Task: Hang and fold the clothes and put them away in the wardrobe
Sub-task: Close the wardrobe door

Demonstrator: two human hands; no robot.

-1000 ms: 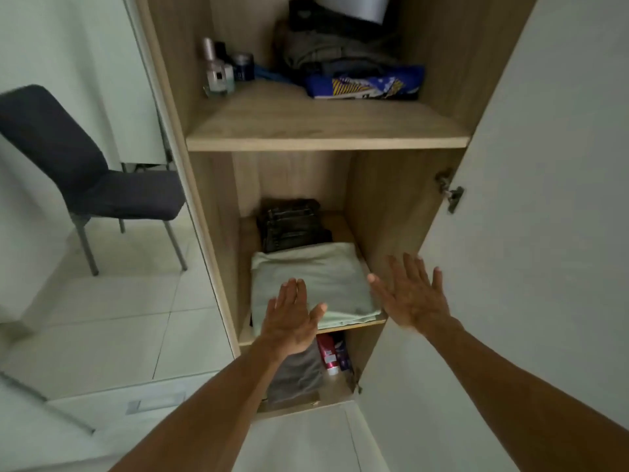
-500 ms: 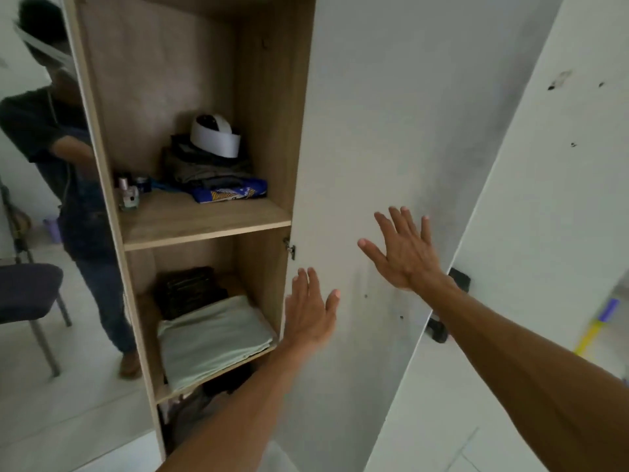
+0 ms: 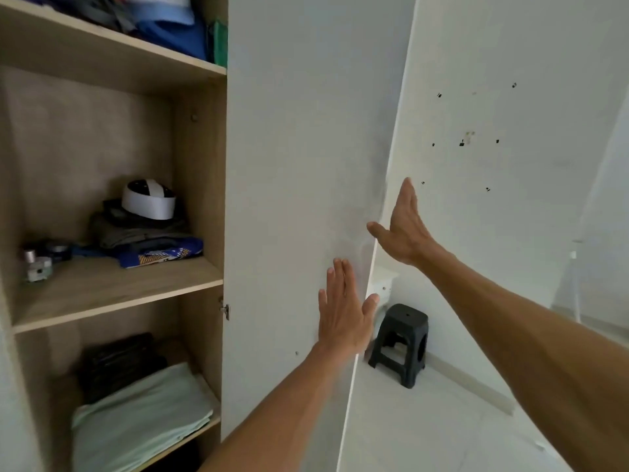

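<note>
The wooden wardrobe point(image 3: 112, 284) stands open at the left, and its white door point(image 3: 299, 148) hangs open in the middle of the view. A folded pale green cloth point(image 3: 139, 420) lies on the lower shelf in front of a dark folded garment point(image 3: 119, 362). On the shelf above, folded clothes point(image 3: 143, 229) carry a white cap point(image 3: 149, 197). My left hand point(image 3: 342, 311) lies flat, fingers straight, against the door near its free edge. My right hand point(image 3: 403, 229) is open at that edge, fingers straight and partly past it; neither holds anything.
A black plastic stool point(image 3: 401, 342) stands on the white floor behind the door. The white wall point(image 3: 510, 148) at the right has several small dark marks. Small bottles point(image 3: 37, 264) sit at the left of the middle shelf. Blue items point(image 3: 170, 32) fill the top shelf.
The view has swung up and to the right, away from the lower shelf. Both open hands have left the green cloth and moved onto the door, the right one reaching its free edge.
</note>
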